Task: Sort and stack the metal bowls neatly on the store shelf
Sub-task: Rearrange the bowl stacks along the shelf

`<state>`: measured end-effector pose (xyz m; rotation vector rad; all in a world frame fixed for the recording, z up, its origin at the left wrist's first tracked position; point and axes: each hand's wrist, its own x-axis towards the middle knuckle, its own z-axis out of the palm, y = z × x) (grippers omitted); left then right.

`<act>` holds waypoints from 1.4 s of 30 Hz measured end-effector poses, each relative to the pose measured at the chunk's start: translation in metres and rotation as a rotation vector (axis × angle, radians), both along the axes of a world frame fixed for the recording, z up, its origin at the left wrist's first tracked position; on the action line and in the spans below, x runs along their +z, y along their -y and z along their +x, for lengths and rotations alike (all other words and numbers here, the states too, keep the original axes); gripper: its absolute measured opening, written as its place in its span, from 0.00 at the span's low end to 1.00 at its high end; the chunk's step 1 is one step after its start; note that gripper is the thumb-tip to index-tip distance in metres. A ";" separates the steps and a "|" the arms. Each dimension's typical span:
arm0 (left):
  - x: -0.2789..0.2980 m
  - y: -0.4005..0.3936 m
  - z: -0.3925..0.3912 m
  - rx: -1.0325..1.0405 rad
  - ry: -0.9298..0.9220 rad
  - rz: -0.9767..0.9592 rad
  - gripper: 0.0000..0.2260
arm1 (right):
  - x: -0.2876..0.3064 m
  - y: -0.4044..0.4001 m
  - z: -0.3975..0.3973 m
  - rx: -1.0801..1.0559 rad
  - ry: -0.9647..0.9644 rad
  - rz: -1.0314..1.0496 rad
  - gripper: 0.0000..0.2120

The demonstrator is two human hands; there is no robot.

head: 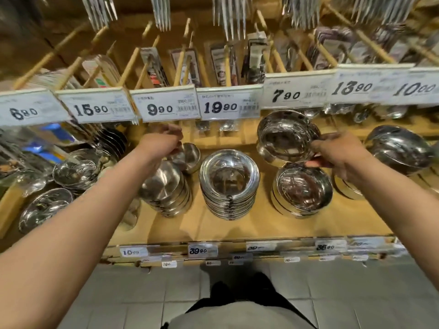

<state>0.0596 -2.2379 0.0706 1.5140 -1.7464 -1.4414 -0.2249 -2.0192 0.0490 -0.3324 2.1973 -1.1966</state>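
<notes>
- Two hands over the shelf (237, 229), each busy with bowls; notes run left to right.
- Far left of my left hand: loose bowls (76, 172) lying at odd tilts, not yet stacked.
- Left hand (164, 141): fingers curled down onto the rim of a small bowl (187, 156) behind the tilted stack (166, 188). Looks like a pinch, but the fingertips are partly hidden.
- Between my hands: tall centre stack (229, 184), upright and even, untouched.
- Right hand (342, 155): thumb and fingers pinch the rim of a held stack (285, 138), tipped toward me and lifted clear above the right stack (304, 188).
- Right of that hand: large domed bowls (399, 148), upside down.
- Risk: the held stack hangs from one rim edge; tilted like this, inner bowls could slide out and clatter onto the stack below.
- Risk: the stack under my left wrist already leans; a forearm nudge could topple it into the centre stack.
- Surface: tan wooden board, price tags (202, 250) along its front lip.
- Room: a rail of price cards (166, 105) overhead, packaged utensils (221, 65) on pegs behind, grey tiled floor (356, 300) below.
</notes>
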 end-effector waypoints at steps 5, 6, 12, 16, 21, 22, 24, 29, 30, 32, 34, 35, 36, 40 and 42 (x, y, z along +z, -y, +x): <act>-0.003 0.026 0.017 -0.084 0.067 -0.048 0.11 | 0.001 0.005 0.011 0.028 -0.006 0.001 0.02; -0.004 0.031 0.021 -0.088 0.075 -0.051 0.11 | 0.001 0.007 0.014 0.028 0.003 -0.014 0.02; -0.018 0.066 0.036 -0.230 0.159 0.014 0.12 | -0.002 0.006 0.022 0.026 0.068 -0.041 0.06; -0.049 0.087 0.040 -0.296 0.334 0.032 0.12 | -0.005 0.004 0.025 -0.027 0.068 -0.062 0.03; -0.080 0.107 0.030 -0.301 0.415 -0.005 0.14 | -0.005 0.003 0.029 -0.122 0.123 -0.102 0.04; -0.085 0.111 0.028 -0.305 0.431 -0.023 0.14 | -0.005 0.003 0.030 -0.135 0.137 -0.112 0.04; -0.095 0.116 0.023 -0.316 0.451 -0.032 0.11 | -0.006 0.004 0.033 -0.134 0.163 -0.135 0.04; -0.110 0.124 0.014 -0.361 0.541 -0.043 0.04 | -0.007 0.000 0.034 -0.148 0.143 -0.111 0.03; -0.111 0.125 0.014 -0.395 0.585 -0.040 0.05 | -0.007 -0.001 0.032 -0.150 0.139 -0.102 0.03; -0.112 0.125 0.012 -0.446 0.644 -0.041 0.05 | -0.008 -0.002 0.030 -0.159 0.135 -0.091 0.02; -0.112 0.124 0.009 -0.454 0.670 -0.055 0.06 | -0.009 -0.003 0.028 -0.162 0.129 -0.088 0.02; -0.110 0.124 0.009 -0.442 0.671 -0.063 0.05 | -0.008 -0.003 0.028 -0.162 0.126 -0.090 0.03; -0.108 0.125 0.008 -0.415 0.666 -0.054 0.06 | -0.008 -0.003 0.027 -0.163 0.124 -0.095 0.04; -0.086 0.124 0.008 -0.263 0.566 -0.004 0.14 | -0.002 -0.003 0.029 -0.153 0.145 -0.124 0.06; -0.071 0.120 0.007 -0.222 0.531 -0.016 0.15 | 0.001 -0.004 0.031 -0.151 0.153 -0.129 0.05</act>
